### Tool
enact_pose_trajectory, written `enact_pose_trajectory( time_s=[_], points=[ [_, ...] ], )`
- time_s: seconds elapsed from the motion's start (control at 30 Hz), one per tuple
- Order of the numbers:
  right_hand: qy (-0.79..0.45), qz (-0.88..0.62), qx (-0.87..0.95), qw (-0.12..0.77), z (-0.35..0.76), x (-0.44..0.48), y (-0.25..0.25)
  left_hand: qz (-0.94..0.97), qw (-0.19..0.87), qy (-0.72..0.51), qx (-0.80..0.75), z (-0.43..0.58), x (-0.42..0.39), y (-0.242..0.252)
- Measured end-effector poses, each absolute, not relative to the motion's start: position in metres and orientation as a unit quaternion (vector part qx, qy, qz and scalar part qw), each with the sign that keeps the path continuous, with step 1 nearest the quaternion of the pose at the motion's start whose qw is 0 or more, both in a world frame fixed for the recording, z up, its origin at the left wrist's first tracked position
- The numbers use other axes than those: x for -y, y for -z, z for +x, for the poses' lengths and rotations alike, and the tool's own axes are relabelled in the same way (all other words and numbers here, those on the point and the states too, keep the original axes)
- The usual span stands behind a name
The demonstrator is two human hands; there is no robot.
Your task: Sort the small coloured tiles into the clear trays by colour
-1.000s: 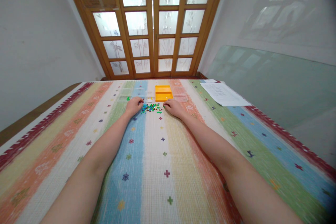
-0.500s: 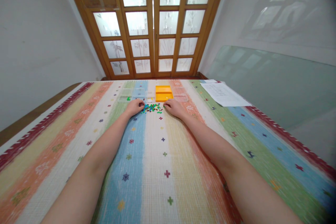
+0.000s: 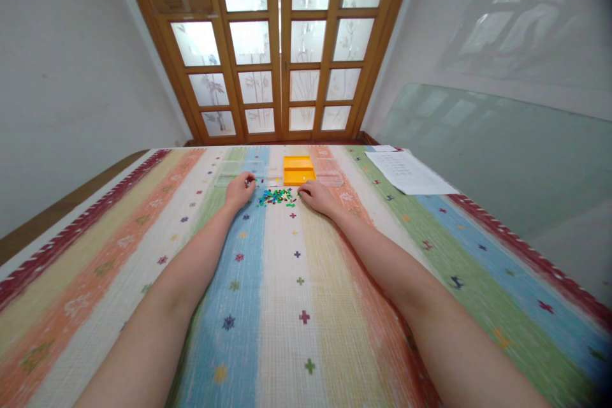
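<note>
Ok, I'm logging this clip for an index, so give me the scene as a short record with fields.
surface: striped cloth over a table
left hand: by the left clear tray, fingertips together; what they hold is too small to tell
right hand: resting at the edge of the pile of small coloured pieces
behind pile: orange tray
far right: printed sheet

Home room, not a lab or shop. Evidence: wooden folding doors [image 3: 282, 44] with frosted, plant-etched panes; plain white plastered walls [image 3: 62, 76]; striped woven household cloth [image 3: 296, 280] covering the work surface; glass sheet [image 3: 502, 153] leaning on the right wall; loose paper [image 3: 406, 172]. Coloured pieces [image 3: 277, 196] and orange tray [image 3: 298, 170] sit straight on the cloth: improvised work spot.
</note>
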State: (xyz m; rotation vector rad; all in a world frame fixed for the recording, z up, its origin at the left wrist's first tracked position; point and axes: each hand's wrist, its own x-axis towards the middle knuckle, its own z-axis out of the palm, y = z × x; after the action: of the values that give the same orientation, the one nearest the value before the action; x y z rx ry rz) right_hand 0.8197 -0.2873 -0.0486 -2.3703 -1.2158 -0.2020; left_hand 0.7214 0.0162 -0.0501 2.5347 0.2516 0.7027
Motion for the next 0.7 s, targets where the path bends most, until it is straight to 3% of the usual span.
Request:
enact_pose_trajectory(
  time_s=[0.33, 0.53, 0.7],
  points=[
    [0.085, -0.857, 0.448, 0.239, 0.820, 0.288, 0.050, 0.856, 0.262, -0.367, -0.253, 0.717, -0.062, 0.053],
    [0.114, -0.860, 0.427, 0.255, 0.820, 0.288, 0.051, 0.849, 0.270, -0.338, -0.304, 0.714, -0.072, 0.057],
    [0.199, -0.892, 0.316, 0.256, 0.831, 0.292, 0.052, 0.888, 0.214, -0.304, -0.269, 0.716, -0.067, 0.060]
  ],
)
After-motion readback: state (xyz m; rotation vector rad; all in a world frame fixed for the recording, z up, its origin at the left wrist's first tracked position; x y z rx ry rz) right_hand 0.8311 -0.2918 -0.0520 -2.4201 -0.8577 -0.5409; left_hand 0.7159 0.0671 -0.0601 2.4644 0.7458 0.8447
